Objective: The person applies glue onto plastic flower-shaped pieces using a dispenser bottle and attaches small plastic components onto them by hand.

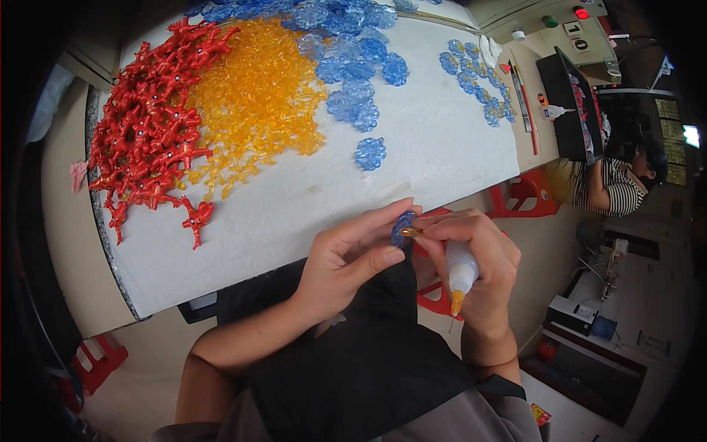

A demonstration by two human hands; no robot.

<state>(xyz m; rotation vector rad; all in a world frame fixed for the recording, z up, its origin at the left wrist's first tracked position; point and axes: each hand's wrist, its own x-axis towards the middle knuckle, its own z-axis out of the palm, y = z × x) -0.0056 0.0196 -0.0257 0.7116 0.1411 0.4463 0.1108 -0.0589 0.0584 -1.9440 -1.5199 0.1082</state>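
In my left hand (pixel 345 258) a blue translucent disc-shaped piece (pixel 402 225) is held on edge between thumb and fingers, just off the table's front edge. My right hand (pixel 482 254) pinches a small amber translucent piece (pixel 409 232) against the face of that disc. Also gripped in the right hand is a white glue bottle (pixel 462 267), its amber cap and thin needle tip pointing down. Whether the amber piece is fixed to the disc, I cannot tell.
A white-covered table (pixel 294 214) bears a heap of red figurines (pixel 147 121), amber pieces (pixel 254 88), blue discs (pixel 346 66) and blue-and-amber pieces (pixel 479 77). At right are a black tray (pixel 567 103), a small white bottle (pixel 554 111), red stools (pixel 521 197) and a person in stripes (pixel 615 188).
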